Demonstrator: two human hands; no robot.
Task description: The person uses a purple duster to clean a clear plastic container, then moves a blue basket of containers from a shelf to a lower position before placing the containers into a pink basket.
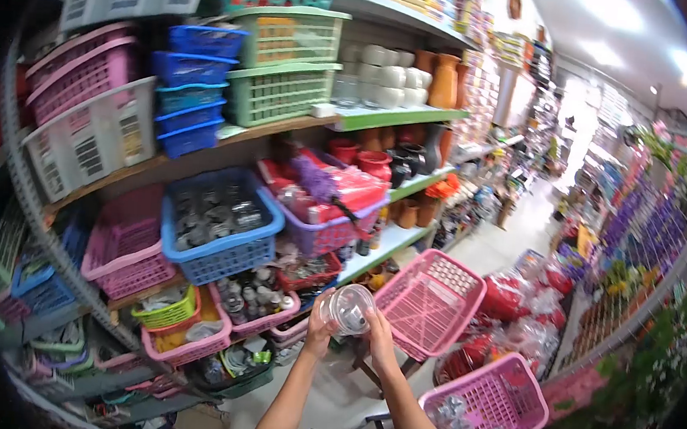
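Between both hands I hold a clear, round glass jar [350,308], its circular rim tilted up toward me. The fingers of my left hand [319,326] curve around its left side. On the other side, my right hand [380,340] grips the lower right of the glass. Just beyond my right hand stands a pink plastic basket [423,346] with bare slats showing inside. Nearer me on the right, a second pink basket [534,407] contains several clear glass pieces [456,421].
Shelves on the left carry a blue basket [219,257] of glassware, a purple basket [322,233] and stacked green baskets [285,89]. Red plastic-wrapped bundles [506,296] lie on the floor at right, beside a wire rack [635,306] with flowers. An aisle [520,220] runs toward the bright doorway.
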